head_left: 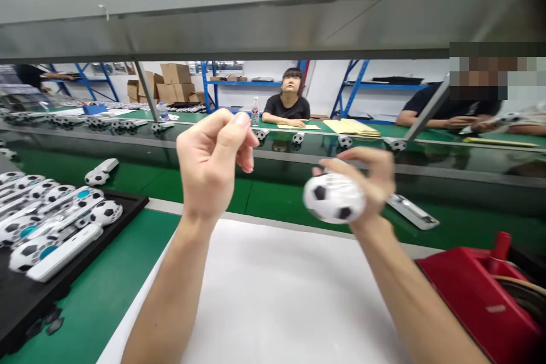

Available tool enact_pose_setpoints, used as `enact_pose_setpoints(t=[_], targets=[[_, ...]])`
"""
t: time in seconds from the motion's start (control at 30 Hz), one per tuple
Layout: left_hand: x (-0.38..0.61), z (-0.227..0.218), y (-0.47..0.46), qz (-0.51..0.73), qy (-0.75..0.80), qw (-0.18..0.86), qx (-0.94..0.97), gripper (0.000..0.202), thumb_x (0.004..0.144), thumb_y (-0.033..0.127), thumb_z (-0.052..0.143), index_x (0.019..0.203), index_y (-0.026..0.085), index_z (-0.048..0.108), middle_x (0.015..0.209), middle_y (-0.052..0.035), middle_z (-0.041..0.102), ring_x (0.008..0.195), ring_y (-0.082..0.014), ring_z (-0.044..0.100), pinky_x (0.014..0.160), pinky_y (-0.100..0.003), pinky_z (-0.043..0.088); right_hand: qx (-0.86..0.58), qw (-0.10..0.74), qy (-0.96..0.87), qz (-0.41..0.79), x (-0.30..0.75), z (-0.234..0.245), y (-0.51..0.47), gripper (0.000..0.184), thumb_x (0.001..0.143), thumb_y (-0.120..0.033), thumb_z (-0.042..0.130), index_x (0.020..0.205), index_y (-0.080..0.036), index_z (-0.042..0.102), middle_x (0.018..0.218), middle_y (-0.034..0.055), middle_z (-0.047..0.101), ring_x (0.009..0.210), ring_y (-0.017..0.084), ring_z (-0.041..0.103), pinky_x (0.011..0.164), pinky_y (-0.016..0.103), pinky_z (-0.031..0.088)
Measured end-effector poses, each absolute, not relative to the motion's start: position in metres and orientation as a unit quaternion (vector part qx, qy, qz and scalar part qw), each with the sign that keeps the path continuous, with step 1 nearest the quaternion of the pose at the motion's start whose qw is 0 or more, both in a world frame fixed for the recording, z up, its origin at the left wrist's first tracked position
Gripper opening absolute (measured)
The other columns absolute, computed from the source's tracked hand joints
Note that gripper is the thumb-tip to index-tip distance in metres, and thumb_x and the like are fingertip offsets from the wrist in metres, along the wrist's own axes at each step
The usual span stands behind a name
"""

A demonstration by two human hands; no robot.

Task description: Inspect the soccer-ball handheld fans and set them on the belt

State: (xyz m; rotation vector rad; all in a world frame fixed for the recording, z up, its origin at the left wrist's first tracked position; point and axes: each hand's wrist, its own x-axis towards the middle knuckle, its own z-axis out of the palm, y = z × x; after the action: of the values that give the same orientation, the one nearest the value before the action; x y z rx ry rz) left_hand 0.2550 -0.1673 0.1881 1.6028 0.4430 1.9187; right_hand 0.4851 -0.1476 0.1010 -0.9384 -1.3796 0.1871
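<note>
My right hand [370, 182] is raised above the white mat [273, 307] and grips a small football-patterned ball [334, 197] with a white handle part [412, 211] sticking out to the right behind it. My left hand [212, 168] is lifted beside it at centre, its fingers curled into a pinch; whatever it pinches, if anything, is too small to see. The two hands are apart, about a ball's width between them.
A black tray [29, 296] at the left holds several ball-headed white items [63, 227]. A red device [482, 296] sits at the lower right. More ball items lie along the green conveyor [277, 193]. Two people sit across the line, under a metal shelf [273, 17].
</note>
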Motion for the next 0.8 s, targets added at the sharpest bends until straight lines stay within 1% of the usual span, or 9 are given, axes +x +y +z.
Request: enact_pose_setpoints(t=[0.1,0.17,0.23,0.33,0.43,0.53,0.6,0.67,0.8], targets=[[0.253,0.188,-0.171,0.723,0.179,0.286,0.603,0.034,0.09,0.038,0.066,0.059,0.024,0.066,0.054,0.0007,0.057,0.045,-0.0098,0.05,0.047,-0.029,0.037,-0.438,0.628,-0.64,-0.061,0.49,0.078,-0.127,0.014,0.08,-0.031,0.077,0.092,-0.026,0.078,0.096,0.0076,0.061,0.095,0.028,0.06,0.086,0.047,0.047],[0.251,0.189,-0.171,0.721,0.184,0.275,0.609,0.035,0.092,0.036,0.064,0.059,0.024,0.066,0.053,0.0008,0.056,0.045,-0.0101,0.05,0.048,-0.03,0.037,-0.451,0.603,-0.649,-0.107,0.492,0.062,-0.117,0.014,0.081,-0.029,0.074,0.094,-0.028,0.079,0.095,0.0082,0.061,0.094,0.029,0.058,0.084,0.047,0.046],[0.25,0.189,-0.169,0.72,0.185,0.262,0.616,0.035,0.094,0.034,0.061,0.06,0.025,0.065,0.053,0.0012,0.056,0.044,-0.0101,0.05,0.048,-0.03,0.038,-0.464,0.592,-0.648,-0.123,0.494,0.05,-0.111,0.015,0.082,-0.029,0.072,0.096,-0.028,0.078,0.096,0.0085,0.061,0.095,0.029,0.057,0.086,0.048,0.045],[0.25,0.189,-0.165,0.72,0.174,0.238,0.628,0.033,0.093,0.028,0.06,0.061,0.025,0.065,0.052,0.0026,0.056,0.043,-0.0098,0.05,0.045,-0.029,0.039,-0.486,0.576,-0.647,-0.112,0.497,0.042,-0.106,0.017,0.084,-0.031,0.068,0.097,-0.027,0.077,0.098,0.0084,0.061,0.099,0.029,0.057,0.09,0.048,0.045],[0.251,0.188,-0.162,0.727,0.148,0.209,0.638,0.031,0.091,0.023,0.059,0.06,0.025,0.064,0.05,0.0037,0.055,0.04,-0.0097,0.049,0.041,-0.028,0.038,-0.517,0.552,-0.652,-0.065,0.501,0.039,-0.098,0.023,0.083,-0.031,0.066,0.104,-0.025,0.074,0.103,0.0075,0.063,0.102,0.027,0.059,0.091,0.044,0.048],[0.252,0.189,-0.162,0.726,0.15,0.197,0.642,0.032,0.091,0.02,0.058,0.06,0.024,0.063,0.05,0.0036,0.055,0.041,-0.01,0.049,0.041,-0.028,0.038,-0.574,0.515,-0.637,0.011,0.507,0.031,-0.082,0.043,0.081,-0.037,0.068,0.119,-0.018,0.064,0.107,0.0078,0.067,0.095,0.024,0.065,0.083,0.036,0.053],[0.253,0.189,-0.163,0.721,0.164,0.196,0.644,0.032,0.091,0.02,0.058,0.061,0.025,0.063,0.051,0.0036,0.055,0.042,-0.0101,0.05,0.042,-0.028,0.038,-0.628,0.478,-0.612,0.055,0.512,0.02,-0.073,0.051,0.083,-0.041,0.068,0.125,-0.013,0.057,0.105,0.0094,0.07,0.089,0.022,0.068,0.076,0.033,0.055],[0.253,0.189,-0.164,0.72,0.172,0.194,0.644,0.032,0.092,0.02,0.058,0.061,0.025,0.063,0.051,0.0036,0.055,0.042,-0.0101,0.05,0.043,-0.028,0.038,-0.681,0.427,-0.589,0.081,0.516,0.008,-0.067,0.047,0.088,-0.039,0.065,0.126,-0.012,0.055,0.105,0.0101,0.07,0.087,0.021,0.068,0.076,0.033,0.054],[0.253,0.188,-0.161,0.717,0.173,0.195,0.646,0.031,0.091,0.021,0.058,0.061,0.024,0.064,0.051,0.0033,0.055,0.042,-0.0107,0.05,0.041,-0.028,0.039,-0.758,0.314,-0.568,0.068,0.516,-0.009,-0.07,0.034,0.095,-0.034,0.06,0.122,-0.014,0.059,0.119,0.0117,0.063,0.106,0.023,0.062,0.092,0.043,0.051]])
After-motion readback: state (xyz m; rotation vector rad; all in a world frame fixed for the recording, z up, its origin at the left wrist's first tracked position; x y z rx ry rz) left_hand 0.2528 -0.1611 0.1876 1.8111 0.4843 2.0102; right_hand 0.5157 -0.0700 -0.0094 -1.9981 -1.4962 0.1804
